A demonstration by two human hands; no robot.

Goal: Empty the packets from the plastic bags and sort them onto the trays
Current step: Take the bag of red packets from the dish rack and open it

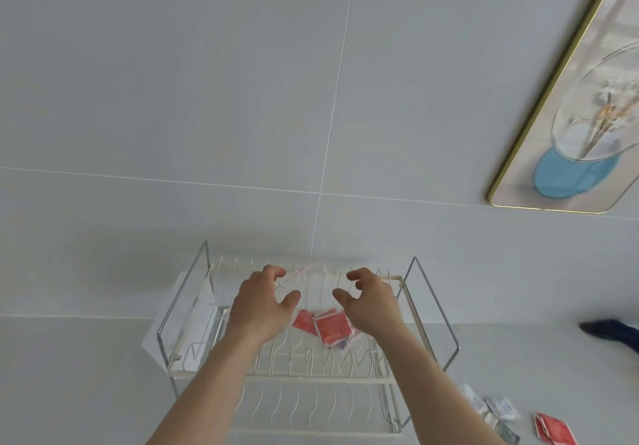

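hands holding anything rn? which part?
Both hands, left and right, pinch a clear plastic bag by its upper edges over the rack's top tray; red packets lie below.

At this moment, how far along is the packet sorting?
Early to midway. Done: red packets lie on the rack's upper tier. In hand: both hands, left and right, hold a clear bag above that tier; whether it is empty is unclear. Left: loose red packets and clear ones lie on the counter at right; the lower tier looks bare.
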